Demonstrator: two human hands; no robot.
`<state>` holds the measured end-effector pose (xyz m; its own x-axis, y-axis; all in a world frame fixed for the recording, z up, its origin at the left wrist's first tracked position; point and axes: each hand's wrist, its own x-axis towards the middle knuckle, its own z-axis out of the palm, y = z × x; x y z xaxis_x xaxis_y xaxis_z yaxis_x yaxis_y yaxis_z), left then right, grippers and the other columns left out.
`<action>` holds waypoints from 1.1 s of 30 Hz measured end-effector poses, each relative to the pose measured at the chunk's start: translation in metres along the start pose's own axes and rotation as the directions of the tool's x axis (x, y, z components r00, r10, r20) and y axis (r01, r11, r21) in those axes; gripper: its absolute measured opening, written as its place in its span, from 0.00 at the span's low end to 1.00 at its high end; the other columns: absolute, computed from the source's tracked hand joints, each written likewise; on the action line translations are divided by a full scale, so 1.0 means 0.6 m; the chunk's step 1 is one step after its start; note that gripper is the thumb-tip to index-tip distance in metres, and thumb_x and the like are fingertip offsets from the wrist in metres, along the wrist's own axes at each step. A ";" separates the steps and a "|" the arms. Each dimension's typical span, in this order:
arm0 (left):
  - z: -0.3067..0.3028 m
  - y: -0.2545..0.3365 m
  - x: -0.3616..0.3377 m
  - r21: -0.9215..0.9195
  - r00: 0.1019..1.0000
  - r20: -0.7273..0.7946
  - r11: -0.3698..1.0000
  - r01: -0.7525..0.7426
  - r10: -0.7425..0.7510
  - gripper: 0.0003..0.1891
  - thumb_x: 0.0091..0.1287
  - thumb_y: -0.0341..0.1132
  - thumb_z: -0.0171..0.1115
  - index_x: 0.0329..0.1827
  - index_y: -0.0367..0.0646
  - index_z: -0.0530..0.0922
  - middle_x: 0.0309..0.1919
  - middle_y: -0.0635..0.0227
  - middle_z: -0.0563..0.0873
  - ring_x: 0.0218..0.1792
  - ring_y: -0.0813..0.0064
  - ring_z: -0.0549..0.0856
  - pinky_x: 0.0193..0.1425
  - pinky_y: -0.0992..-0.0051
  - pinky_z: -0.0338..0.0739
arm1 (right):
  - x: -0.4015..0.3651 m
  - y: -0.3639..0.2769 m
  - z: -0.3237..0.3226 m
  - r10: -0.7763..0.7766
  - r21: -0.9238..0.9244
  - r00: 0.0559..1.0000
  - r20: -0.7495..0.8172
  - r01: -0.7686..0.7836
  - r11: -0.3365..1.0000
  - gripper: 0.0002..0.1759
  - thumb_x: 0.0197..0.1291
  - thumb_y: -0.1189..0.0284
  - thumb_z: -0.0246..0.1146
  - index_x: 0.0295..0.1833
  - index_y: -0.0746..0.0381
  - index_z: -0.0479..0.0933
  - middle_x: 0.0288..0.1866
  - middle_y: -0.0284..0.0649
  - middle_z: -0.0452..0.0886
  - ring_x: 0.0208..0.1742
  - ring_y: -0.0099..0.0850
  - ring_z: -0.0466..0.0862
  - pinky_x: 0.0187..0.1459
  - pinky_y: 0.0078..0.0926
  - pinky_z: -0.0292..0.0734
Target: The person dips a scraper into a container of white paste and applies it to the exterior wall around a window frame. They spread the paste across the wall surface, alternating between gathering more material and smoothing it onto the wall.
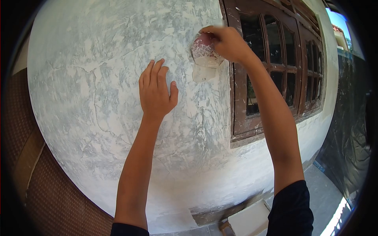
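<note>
My right hand [232,44] grips a reddish putty spreader [204,48] smeared with white putty, its fingers wrapped round the upper edge. The spreader is up against the wall [118,82], just left of the window frame [237,106]. Directly beneath it shows a smooth, damp-looking patch of putty [203,74]. Lower and to the left, my left hand [156,94] holds nothing; its fingers stretch upward over the wall with the thumb apart. White streaks and crack-like lines run across the grey-white surface around both hands.
Brown window panes [273,39] with putty specks fill the upper right. Near the wall's foot sits a pale rectangular slab or lid [250,220] on the grey floor. Dark sheeting [348,118] hangs at the right; a brown woven panel [63,200] borders the left.
</note>
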<state>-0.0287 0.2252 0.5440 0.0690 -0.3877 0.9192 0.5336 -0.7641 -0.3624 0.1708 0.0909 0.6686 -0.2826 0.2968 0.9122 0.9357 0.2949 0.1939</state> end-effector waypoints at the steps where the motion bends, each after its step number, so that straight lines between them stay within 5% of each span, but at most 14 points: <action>1: 0.000 -0.001 0.000 0.003 1.000 -0.002 1.000 0.001 -0.001 0.22 0.60 0.31 0.58 0.58 0.40 0.70 0.65 0.58 0.76 0.68 0.51 0.71 0.69 0.55 0.62 | 0.007 0.005 -0.009 0.028 -0.012 0.987 -0.158 -0.030 0.999 0.20 0.54 0.81 0.57 0.53 0.60 0.83 0.43 0.49 0.87 0.45 0.46 0.86 0.51 0.35 0.80; 4: 0.000 -0.001 -0.001 0.005 1.000 0.005 1.000 0.006 -0.006 0.22 0.60 0.31 0.58 0.59 0.40 0.70 0.65 0.58 0.76 0.69 0.51 0.71 0.69 0.55 0.63 | 0.003 0.010 -0.021 0.085 0.012 0.922 -0.379 -0.087 0.996 0.21 0.54 0.81 0.57 0.54 0.61 0.82 0.43 0.48 0.87 0.46 0.45 0.86 0.52 0.35 0.80; 6: -0.001 -0.001 -0.001 0.009 1.000 0.006 1.000 0.009 -0.009 0.22 0.60 0.31 0.58 0.59 0.40 0.70 0.65 0.58 0.76 0.69 0.51 0.71 0.69 0.55 0.62 | -0.011 0.002 -0.013 0.123 0.174 0.950 -0.286 -0.075 0.982 0.21 0.54 0.81 0.57 0.54 0.61 0.82 0.43 0.48 0.87 0.47 0.44 0.87 0.52 0.35 0.80; 7: -0.001 0.000 -0.001 0.012 1.000 0.010 1.000 0.011 -0.011 0.22 0.60 0.31 0.58 0.59 0.40 0.70 0.65 0.58 0.76 0.69 0.51 0.71 0.69 0.55 0.62 | -0.021 -0.019 -0.018 0.175 0.169 0.983 -0.054 -0.164 0.972 0.22 0.58 0.84 0.55 0.59 0.63 0.79 0.49 0.46 0.86 0.49 0.36 0.86 0.52 0.28 0.78; 10: -0.001 0.000 0.000 0.005 1.000 0.003 1.000 0.007 -0.007 0.22 0.60 0.31 0.58 0.58 0.41 0.71 0.65 0.58 0.76 0.69 0.51 0.71 0.69 0.55 0.62 | -0.023 -0.002 -0.010 0.120 0.035 0.992 -0.034 -0.118 0.992 0.23 0.59 0.84 0.55 0.60 0.63 0.79 0.49 0.44 0.87 0.48 0.34 0.86 0.51 0.28 0.79; 12: 0.000 0.000 0.000 0.014 1.000 -0.006 1.000 0.002 -0.002 0.21 0.59 0.32 0.58 0.57 0.39 0.72 0.64 0.57 0.77 0.68 0.51 0.71 0.68 0.55 0.64 | -0.021 0.022 -0.018 0.173 -0.015 0.972 -0.157 -0.177 0.984 0.23 0.59 0.84 0.55 0.60 0.63 0.79 0.48 0.44 0.87 0.49 0.33 0.86 0.51 0.28 0.78; 14: 0.000 -0.002 0.001 0.026 1.000 -0.017 1.000 0.000 0.001 0.21 0.59 0.32 0.58 0.56 0.37 0.74 0.63 0.57 0.78 0.67 0.51 0.72 0.67 0.55 0.65 | -0.020 0.022 -0.028 0.273 0.147 0.868 -0.414 -0.232 0.962 0.23 0.54 0.82 0.55 0.55 0.61 0.82 0.44 0.47 0.87 0.45 0.42 0.87 0.52 0.33 0.80; 16: 0.000 -0.002 0.000 0.031 1.000 -0.006 1.000 -0.003 0.003 0.20 0.59 0.32 0.58 0.56 0.37 0.74 0.63 0.56 0.77 0.67 0.51 0.72 0.67 0.55 0.65 | -0.029 0.013 -0.021 0.263 0.235 0.897 -0.354 -0.187 0.954 0.22 0.55 0.82 0.55 0.55 0.60 0.82 0.45 0.47 0.87 0.46 0.42 0.87 0.52 0.32 0.80; 19: 0.000 0.000 -0.001 0.009 1.000 0.002 1.000 0.011 -0.011 0.21 0.60 0.31 0.58 0.58 0.40 0.71 0.65 0.58 0.77 0.68 0.51 0.71 0.69 0.55 0.62 | -0.028 -0.006 0.007 0.082 0.165 0.996 -0.033 -0.075 0.983 0.22 0.54 0.82 0.56 0.55 0.60 0.82 0.46 0.48 0.87 0.46 0.41 0.87 0.52 0.32 0.80; 24: 0.000 0.000 -0.001 0.011 1.000 0.004 1.000 0.013 -0.013 0.21 0.60 0.31 0.58 0.58 0.40 0.71 0.65 0.58 0.77 0.68 0.51 0.71 0.69 0.55 0.62 | 0.008 0.015 -0.012 0.135 0.046 0.947 -0.291 -0.128 0.991 0.22 0.56 0.81 0.55 0.56 0.61 0.81 0.44 0.50 0.87 0.46 0.43 0.87 0.52 0.34 0.80; 26: -0.002 -0.001 -0.002 0.008 1.000 0.008 1.000 0.017 -0.017 0.21 0.60 0.31 0.58 0.58 0.40 0.71 0.65 0.58 0.77 0.68 0.51 0.71 0.69 0.55 0.62 | 0.004 0.002 -0.019 0.192 0.182 0.913 -0.361 -0.133 0.974 0.22 0.56 0.81 0.55 0.56 0.62 0.81 0.45 0.50 0.87 0.47 0.45 0.87 0.53 0.34 0.80; 28: -0.002 0.000 -0.001 0.010 1.000 0.009 1.000 0.015 -0.015 0.20 0.60 0.31 0.58 0.57 0.40 0.71 0.64 0.57 0.77 0.68 0.51 0.71 0.69 0.55 0.62 | -0.010 -0.013 -0.001 0.152 0.204 0.947 -0.285 -0.095 0.974 0.22 0.55 0.81 0.56 0.56 0.62 0.81 0.46 0.50 0.87 0.47 0.44 0.87 0.53 0.34 0.80; 30: -0.002 0.000 -0.001 0.006 1.000 0.006 1.000 0.017 -0.017 0.20 0.60 0.31 0.58 0.57 0.40 0.71 0.64 0.58 0.77 0.68 0.51 0.71 0.69 0.56 0.62 | -0.024 -0.024 0.016 0.066 0.200 0.997 0.031 -0.071 0.977 0.22 0.55 0.82 0.56 0.55 0.62 0.81 0.46 0.51 0.87 0.48 0.44 0.87 0.54 0.34 0.79; 33: -0.001 0.000 -0.001 0.005 1.000 0.005 1.000 0.010 -0.010 0.20 0.60 0.31 0.58 0.57 0.40 0.71 0.64 0.58 0.77 0.68 0.51 0.71 0.69 0.56 0.62 | -0.017 0.003 0.007 0.135 0.110 0.973 -0.187 -0.115 0.987 0.21 0.54 0.83 0.56 0.54 0.63 0.81 0.46 0.51 0.87 0.47 0.45 0.87 0.53 0.34 0.80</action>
<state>-0.0295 0.2253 0.5436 0.0680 -0.3771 0.9237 0.5385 -0.7655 -0.3522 0.1744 0.0919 0.6580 -0.1096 0.1591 0.9812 0.9329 0.3571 0.0463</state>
